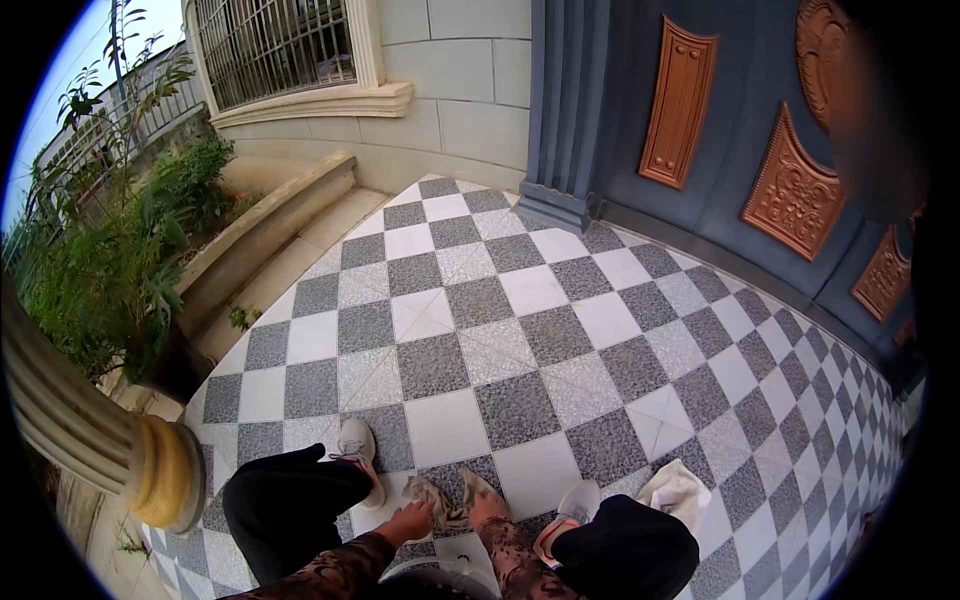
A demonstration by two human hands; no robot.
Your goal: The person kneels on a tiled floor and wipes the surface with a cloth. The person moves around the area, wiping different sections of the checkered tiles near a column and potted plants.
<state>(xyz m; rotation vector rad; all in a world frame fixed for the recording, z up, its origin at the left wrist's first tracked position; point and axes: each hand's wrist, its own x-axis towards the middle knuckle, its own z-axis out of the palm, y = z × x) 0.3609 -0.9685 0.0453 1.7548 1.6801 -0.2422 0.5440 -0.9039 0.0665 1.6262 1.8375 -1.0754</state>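
A crumpled greyish-brown cloth (444,504) is held low over the checkered tile floor (525,394), between my two feet. My left hand (412,520) grips its left side. My right hand (488,507) has hold of a raised part on the right, and the fingers are partly hidden by the cloth. Just below my hands shows the rim of a pale, see-through container (474,568), mostly hidden at the bottom of the view. Whether the cloth touches the floor, I cannot tell.
A white cloth or bag (676,491) lies right of my bent right knee. The fluted column (161,472) stands at left, near a dark plant pot (174,367) and a raised planting bed (262,214). A blue-grey door (720,142) with copper-coloured panels rises at upper right.
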